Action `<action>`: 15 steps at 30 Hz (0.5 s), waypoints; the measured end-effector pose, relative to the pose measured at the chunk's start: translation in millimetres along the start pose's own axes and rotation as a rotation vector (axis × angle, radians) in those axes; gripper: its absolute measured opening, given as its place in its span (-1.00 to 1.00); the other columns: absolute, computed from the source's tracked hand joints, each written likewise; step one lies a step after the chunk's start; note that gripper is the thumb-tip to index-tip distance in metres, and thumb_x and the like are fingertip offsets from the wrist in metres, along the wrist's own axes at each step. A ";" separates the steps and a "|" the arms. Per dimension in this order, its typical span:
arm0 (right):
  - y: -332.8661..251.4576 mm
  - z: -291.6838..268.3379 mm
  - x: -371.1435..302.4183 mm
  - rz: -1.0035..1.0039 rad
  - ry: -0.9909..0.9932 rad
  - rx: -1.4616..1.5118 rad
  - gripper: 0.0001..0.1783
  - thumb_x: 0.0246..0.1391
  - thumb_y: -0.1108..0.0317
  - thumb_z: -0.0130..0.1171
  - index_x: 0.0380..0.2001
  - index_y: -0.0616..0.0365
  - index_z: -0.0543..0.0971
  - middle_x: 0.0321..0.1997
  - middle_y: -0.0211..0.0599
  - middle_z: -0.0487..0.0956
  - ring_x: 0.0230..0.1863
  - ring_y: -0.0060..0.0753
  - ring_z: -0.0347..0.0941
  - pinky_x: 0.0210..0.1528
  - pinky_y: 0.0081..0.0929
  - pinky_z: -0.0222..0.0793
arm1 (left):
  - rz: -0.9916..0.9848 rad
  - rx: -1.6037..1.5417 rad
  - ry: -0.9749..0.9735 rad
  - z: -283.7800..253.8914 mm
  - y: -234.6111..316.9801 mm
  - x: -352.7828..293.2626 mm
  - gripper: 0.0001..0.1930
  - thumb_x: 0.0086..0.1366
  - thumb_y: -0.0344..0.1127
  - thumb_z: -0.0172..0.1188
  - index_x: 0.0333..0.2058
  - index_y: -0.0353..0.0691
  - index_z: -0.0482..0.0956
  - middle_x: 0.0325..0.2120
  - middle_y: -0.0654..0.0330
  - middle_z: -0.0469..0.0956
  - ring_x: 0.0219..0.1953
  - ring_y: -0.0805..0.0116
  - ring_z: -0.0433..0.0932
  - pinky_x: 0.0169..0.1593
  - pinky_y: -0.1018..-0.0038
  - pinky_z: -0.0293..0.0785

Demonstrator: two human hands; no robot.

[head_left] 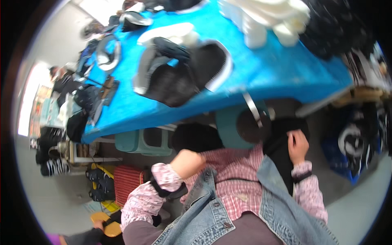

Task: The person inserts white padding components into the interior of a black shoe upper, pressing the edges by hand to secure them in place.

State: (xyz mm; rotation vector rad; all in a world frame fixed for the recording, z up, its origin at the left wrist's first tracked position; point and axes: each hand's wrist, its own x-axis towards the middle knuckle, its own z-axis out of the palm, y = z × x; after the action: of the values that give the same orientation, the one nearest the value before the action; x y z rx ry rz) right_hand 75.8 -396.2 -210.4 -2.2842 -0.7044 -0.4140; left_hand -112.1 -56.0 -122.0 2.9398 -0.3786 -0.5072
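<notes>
Black, white-edged fabric shoe uppers, likely light and floppy, best taken by the rim, are laid near the blue-covered desk's front edge; whether left grip or right grip is closed cannot be told.

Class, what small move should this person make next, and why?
Perhaps raise the left hand toward the dark shoe pieces; they lie near the close edge of the blue table, and neither that nor the right hand is on it.
</notes>
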 end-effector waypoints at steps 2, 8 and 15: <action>-0.4 5.0 2.4 -0.024 0.027 0.007 -0.99 -0.02 0.46 0.12 -0.47 0.13 0.50 -0.47 -0.27 0.48 -0.43 -0.17 0.44 -0.37 -0.35 0.34 | 0.109 -0.468 0.331 -63.2 30.6 9.7 -0.87 0.20 -0.27 0.17 -0.41 -0.17 0.60 -0.54 0.17 0.56 -0.50 0.22 0.57 -0.45 0.39 0.47; -4.5 5.2 2.0 -0.037 -0.017 -0.011 -0.90 -0.09 0.43 0.18 -0.44 0.11 0.49 -0.50 -0.33 0.45 -0.46 -0.27 0.43 -0.41 -0.40 0.33 | 0.972 -1.145 0.343 -158.9 75.5 29.4 -0.78 0.25 -0.22 0.23 -0.35 -0.27 0.67 -0.35 0.18 0.60 -0.46 0.48 0.49 -0.44 0.65 0.37; -0.7 4.0 -11.2 -0.006 0.025 -0.004 -0.94 -0.04 0.49 0.13 -0.43 0.16 0.49 -0.50 -0.26 0.43 -0.47 -0.22 0.42 -0.41 -0.37 0.32 | 1.166 -1.292 0.467 -166.8 85.1 20.5 -0.72 0.24 -0.20 0.22 -0.22 -0.32 0.60 -0.23 0.05 0.51 -0.32 0.38 0.52 -0.31 0.57 0.42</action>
State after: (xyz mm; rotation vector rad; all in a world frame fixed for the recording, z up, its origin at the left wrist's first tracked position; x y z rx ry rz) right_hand 66.7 -397.1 -218.1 -2.2773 -0.6991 -0.4463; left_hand -54.8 -128.4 42.2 1.1988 -1.0350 0.1275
